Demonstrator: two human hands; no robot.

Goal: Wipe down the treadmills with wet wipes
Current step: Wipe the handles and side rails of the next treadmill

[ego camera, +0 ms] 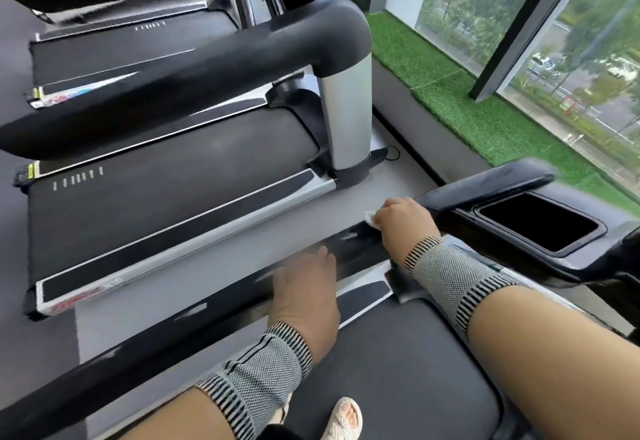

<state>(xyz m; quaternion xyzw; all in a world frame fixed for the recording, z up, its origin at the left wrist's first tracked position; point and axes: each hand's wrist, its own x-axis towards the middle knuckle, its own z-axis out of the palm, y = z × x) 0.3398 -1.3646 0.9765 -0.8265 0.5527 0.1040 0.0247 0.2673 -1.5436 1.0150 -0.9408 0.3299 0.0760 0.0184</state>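
I stand on the belt point(398, 363) of the nearest treadmill. Its black left handrail point(145, 346) runs from the lower left up to the console at the right. My right hand point(403, 223) holds a small white wet wipe point(371, 219) against the upper part of that handrail, near the console. My left hand point(306, 287) lies on the same rail lower down, its fingers curled over the far side. Both wrists wear grey striped support bands.
A second treadmill point(166, 204) with a thick black handrail point(194, 69) and a silver post point(349, 114) stands to the left, a third behind it. A cup holder recess point(536, 221) sits in the console. Green turf point(450, 93) and windows line the right. My sandaled foot point(343, 419) rests on the belt.
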